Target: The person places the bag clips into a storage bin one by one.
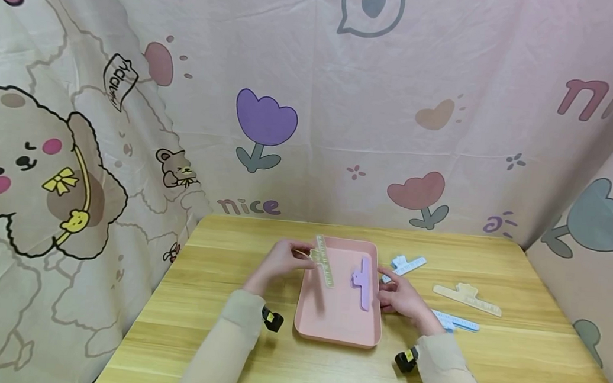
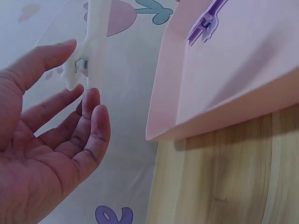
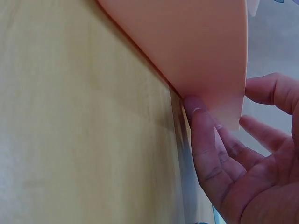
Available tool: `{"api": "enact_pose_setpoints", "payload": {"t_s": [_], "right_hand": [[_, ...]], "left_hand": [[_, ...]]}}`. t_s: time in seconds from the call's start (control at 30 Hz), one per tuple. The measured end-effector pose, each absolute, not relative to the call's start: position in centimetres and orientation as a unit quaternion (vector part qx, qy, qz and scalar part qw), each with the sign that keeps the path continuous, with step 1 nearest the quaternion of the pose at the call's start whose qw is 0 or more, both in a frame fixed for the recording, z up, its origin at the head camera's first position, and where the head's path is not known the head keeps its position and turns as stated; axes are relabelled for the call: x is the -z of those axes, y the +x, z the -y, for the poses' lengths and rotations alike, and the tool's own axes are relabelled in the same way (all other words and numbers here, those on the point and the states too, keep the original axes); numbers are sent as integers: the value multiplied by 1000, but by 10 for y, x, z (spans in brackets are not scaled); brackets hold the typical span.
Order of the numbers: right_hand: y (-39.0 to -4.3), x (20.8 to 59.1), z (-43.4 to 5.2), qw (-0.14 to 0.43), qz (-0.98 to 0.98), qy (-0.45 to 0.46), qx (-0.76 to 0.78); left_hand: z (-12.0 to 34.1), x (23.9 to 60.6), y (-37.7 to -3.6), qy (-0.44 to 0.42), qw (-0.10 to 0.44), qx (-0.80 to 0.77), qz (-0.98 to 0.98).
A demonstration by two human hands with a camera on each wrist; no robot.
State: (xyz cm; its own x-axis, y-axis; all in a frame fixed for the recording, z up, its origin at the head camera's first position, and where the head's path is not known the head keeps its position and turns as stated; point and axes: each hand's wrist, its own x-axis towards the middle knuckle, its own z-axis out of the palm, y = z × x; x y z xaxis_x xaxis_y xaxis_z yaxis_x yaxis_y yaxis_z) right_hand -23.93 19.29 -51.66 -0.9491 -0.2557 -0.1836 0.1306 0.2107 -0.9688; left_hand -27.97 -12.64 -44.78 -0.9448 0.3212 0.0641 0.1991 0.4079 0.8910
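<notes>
A pink tray (image 1: 336, 335) lies flat in the middle of a wooden table (image 1: 513, 360). My left hand (image 1: 302, 257) pinches one end of a pale yellow ruler-marked clip (image 1: 325, 261), holding it over the tray's left rim. In the left wrist view that clip (image 2: 96, 37) sits between thumb and fingertips of my left hand (image 2: 79, 84), beside the tray (image 2: 224, 93). A purple clip (image 1: 362, 281) lies inside the tray on the right; the purple clip (image 2: 208, 21) shows from the left wrist too. My right hand (image 1: 389, 286) rests at the tray's right side, relaxed, a fingertip (image 3: 194, 106) touching the tray wall (image 3: 187, 37).
Right of the tray lie a light blue clip (image 1: 407, 265), a cream clip (image 1: 467, 298) and another blue clip (image 1: 458, 322). Cartoon-print fabric (image 1: 313, 97) walls in the table at the back and both sides. Bare wood runs in front of the tray.
</notes>
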Motion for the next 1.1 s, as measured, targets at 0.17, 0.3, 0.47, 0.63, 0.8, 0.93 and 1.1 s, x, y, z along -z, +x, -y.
{"api": "enact_pose_setpoints", "payload": {"t_s": [0.17,0.3,0.47,0.63,0.8,0.93,1.1], "right_hand": [[-237,516,-193,162,-762,-48,625],[-234,515,-193,180,-758,-56,625],[-232,514,-193,189,-758,-62,621],[-234,514,-196,182,-761,-59,620],[-236,516,-198,184,-757,-57,624],[-237,515,-198,187,-755,-52,626],[-236,514,-197,186,-755,-52,627]], "left_hand": [[118,451,-285,169,72,-500,-846],[111,455,-288,177,88,-486,-851],[100,461,-290,174,100,-494,-846],[88,467,-290,137,115,-514,-839],[78,474,-291,110,110,-527,-835],[73,477,-294,103,109,-524,-838],[68,478,-296,101,121,-525,-836]]}}
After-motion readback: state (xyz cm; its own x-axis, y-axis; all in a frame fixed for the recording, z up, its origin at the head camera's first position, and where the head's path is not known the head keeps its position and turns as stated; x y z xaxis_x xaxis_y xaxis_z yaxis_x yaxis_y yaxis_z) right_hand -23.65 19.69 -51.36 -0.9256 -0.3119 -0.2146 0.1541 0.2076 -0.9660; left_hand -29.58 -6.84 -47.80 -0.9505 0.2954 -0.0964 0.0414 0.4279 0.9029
